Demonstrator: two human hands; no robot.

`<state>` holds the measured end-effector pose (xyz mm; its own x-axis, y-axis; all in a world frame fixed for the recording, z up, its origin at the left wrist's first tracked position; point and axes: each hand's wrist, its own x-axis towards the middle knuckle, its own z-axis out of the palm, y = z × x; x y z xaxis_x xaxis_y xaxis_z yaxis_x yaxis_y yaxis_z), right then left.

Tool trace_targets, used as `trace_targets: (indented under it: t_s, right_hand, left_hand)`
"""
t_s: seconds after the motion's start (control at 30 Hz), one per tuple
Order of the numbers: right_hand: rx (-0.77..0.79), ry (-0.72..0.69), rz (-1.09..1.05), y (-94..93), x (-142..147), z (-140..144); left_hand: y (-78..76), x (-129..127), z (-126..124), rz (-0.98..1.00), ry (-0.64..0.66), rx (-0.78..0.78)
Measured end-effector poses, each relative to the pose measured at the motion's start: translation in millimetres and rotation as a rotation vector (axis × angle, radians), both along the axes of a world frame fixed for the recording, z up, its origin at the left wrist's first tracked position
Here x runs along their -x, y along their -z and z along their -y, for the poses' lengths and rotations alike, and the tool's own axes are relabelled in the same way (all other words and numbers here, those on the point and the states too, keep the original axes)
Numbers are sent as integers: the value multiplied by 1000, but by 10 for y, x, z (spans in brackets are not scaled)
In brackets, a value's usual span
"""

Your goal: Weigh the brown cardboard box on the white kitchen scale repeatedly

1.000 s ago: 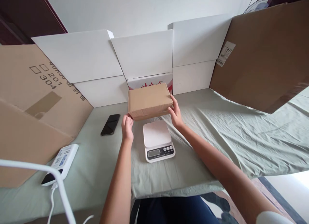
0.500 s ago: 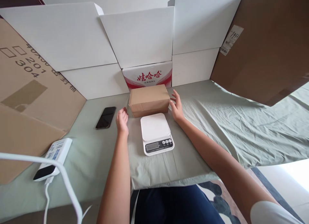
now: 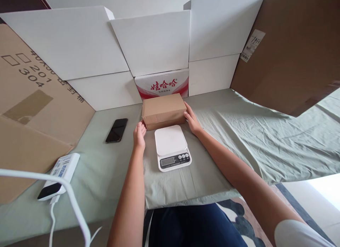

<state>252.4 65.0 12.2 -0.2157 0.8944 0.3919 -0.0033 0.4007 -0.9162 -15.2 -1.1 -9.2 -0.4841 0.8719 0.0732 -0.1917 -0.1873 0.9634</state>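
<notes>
A pale green cloth (image 3: 252, 140) covers the bench (image 3: 101, 176), and big sheets of brown cardboard (image 3: 32, 108) and white cardboard panels (image 3: 151, 41) stand around its far and side edges. Against the white panels at the back leans a white-and-red printed carton (image 3: 162, 83). Just in front of it lies a plain brown box (image 3: 163, 108), resting flat on the cloth, its near edge just behind the white kitchen scale (image 3: 172, 146). Both hands are on this box: the left hand (image 3: 139, 133) presses its fingers against the box's near left corner, and the right hand (image 3: 192, 121) lies flat against its right end, fingers spread along the side. The hands clasp the box between them. A black phone (image 3: 116, 130) lies face up to the left of the box, well apart from it. Nearer the left edge sits a white device (image 3: 60, 174) with a white cable (image 3: 53, 218).
</notes>
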Motion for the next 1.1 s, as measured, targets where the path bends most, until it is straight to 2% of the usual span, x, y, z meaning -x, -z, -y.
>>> trace_targets:
  t_s: [0.33,0.5,0.57,0.67,0.8,0.87,0.97,1.1]
  right_hand:
    - [-33,18,55,47,-5,-26]
    - [-119,-2,48,39,29,-24]
    - [-197,18,37,2,15,63]
    - [-300,62,58,-22,-89,317]
    - [-305,48,120,79,-324,747]
    - [-265,31,131,143,-413,908]
    - [-234,32,134,181,-465,1022]
    - [-220,52,151,148,-446,1031]
  left_hand:
    - [26,-4,-19,-42,11,-26]
    - [-100,-31,46,-153,-14,-110]
    - [-176,-54,191,-218,-29,-162]
    - [-220,-123,575,-261,-31,-202]
    - [-117,-242,1173,-247,1,-200]
    - [-63,-284,1367,-244,20,-176]
    - [-37,-314,1470,-239,21,-138]
    - [-41,-313,1451,-239,25,-126]
